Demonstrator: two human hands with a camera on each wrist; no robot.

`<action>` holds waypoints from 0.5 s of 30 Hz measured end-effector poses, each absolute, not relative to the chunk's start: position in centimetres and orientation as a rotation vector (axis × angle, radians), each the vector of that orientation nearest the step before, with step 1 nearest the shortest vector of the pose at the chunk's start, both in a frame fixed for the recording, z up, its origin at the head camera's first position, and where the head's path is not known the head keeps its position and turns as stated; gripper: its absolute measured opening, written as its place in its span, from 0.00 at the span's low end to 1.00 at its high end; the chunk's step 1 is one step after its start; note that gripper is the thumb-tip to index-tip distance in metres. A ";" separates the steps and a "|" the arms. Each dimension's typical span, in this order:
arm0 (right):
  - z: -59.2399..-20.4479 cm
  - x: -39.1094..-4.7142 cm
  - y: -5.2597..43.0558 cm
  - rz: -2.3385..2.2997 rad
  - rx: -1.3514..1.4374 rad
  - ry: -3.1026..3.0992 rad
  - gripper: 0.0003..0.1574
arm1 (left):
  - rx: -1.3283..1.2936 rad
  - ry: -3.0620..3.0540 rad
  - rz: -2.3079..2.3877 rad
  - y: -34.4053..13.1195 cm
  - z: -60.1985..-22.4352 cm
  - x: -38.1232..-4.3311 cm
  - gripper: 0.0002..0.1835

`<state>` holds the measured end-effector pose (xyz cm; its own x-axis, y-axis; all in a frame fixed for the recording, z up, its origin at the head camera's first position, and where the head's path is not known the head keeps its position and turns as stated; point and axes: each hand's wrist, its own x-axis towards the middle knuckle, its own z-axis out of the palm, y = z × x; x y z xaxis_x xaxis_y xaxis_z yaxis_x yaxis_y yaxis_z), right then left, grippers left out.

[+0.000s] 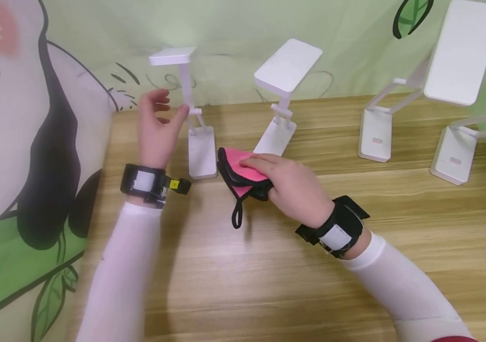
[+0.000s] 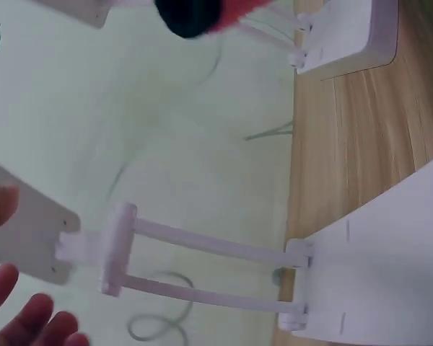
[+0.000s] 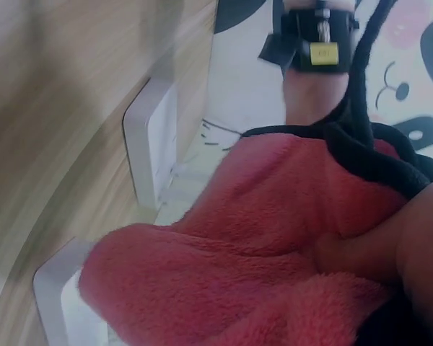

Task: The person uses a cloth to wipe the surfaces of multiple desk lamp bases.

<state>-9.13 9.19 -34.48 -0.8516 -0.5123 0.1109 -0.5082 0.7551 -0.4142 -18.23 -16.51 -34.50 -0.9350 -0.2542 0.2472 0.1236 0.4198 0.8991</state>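
My right hand [image 1: 298,190] grips a folded pink cloth [image 3: 267,209] with black edging and a black hanging loop. It holds the cloth above the table, beside the base of the leftmost white folding desk lamp [image 1: 202,152]. My left hand [image 1: 157,128] is raised at that lamp's left, fingers loosely bent and thumb close to the stem. In the left wrist view its fingertips [image 2: 36,317] are near the lamp's head [image 2: 29,223], with nothing held; whether the thumb touches the lamp I cannot tell. A second lamp [image 1: 287,66] stands behind the right hand, its base partly hidden.
Two more white lamps stand on the right, one [image 1: 375,135] nearer the middle and one [image 1: 454,154] cut off by the frame's edge. The wooden table [image 1: 268,294] meets a green backdrop [image 1: 226,28] behind, and a panda print [image 1: 55,142] covers the left side.
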 end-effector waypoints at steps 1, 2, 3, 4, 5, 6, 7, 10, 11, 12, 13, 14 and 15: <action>-34.5 -9.3 9.5 -0.689 -0.837 2.935 0.40 | 0.105 -2.317 -1.468 -16.2 -34.5 -18.1 0.25; -34.6 -9.4 9.8 -0.695 -0.821 2.935 0.40 | 0.094 -2.299 -1.417 -15.9 -34.5 -18.0 0.23; -34.7 -9.5 10.1 -0.693 -0.802 2.937 0.40 | 0.074 -2.281 -1.379 -15.6 -34.5 -17.9 0.21; -34.8 -9.6 10.5 -0.695 -0.784 2.938 0.39 | 0.035 -2.268 -1.345 -15.3 -34.6 -17.8 0.19; -34.9 -9.8 10.8 -0.690 -0.769 2.940 0.39 | -0.013 -2.263 -1.311 -14.9 -34.7 -17.8 0.18; -35.0 -9.9 11.3 -0.687 -0.755 2.943 0.38 | -0.075 -2.263 -1.293 -14.5 -34.8 -17.7 0.17; -35.0 -9.9 11.7 -0.688 -0.738 2.949 0.37 | -0.139 -2.266 -1.290 -14.0 -34.9 -17.7 0.16; -35.3 -10.2 13.1 -0.697 -0.695 2.970 0.35 | -0.316 -2.320 -1.344 -12.0 -35.3 -17.8 0.15; -35.3 -10.3 13.6 -0.699 -0.682 2.978 0.34 | -0.349 -2.347 -1.380 -11.2 -35.5 -17.9 0.15; -35.4 -10.4 14.0 -0.704 -0.672 2.985 0.33 | -0.376 -2.378 -1.410 -10.5 -35.9 -18.1 0.15; -35.5 -10.5 14.4 -0.707 -0.659 2.991 0.33 | -0.389 -2.414 -1.436 -9.6 -36.4 -18.4 0.16; -35.5 -10.5 14.9 -0.711 -0.652 2.998 0.32 | -0.392 -2.454 -1.469 -8.8 -36.9 -18.7 0.16; -35.6 -10.5 15.2 -0.716 -0.645 3.004 0.32 | -0.383 -2.490 -1.505 -8.0 -37.5 -19.2 0.17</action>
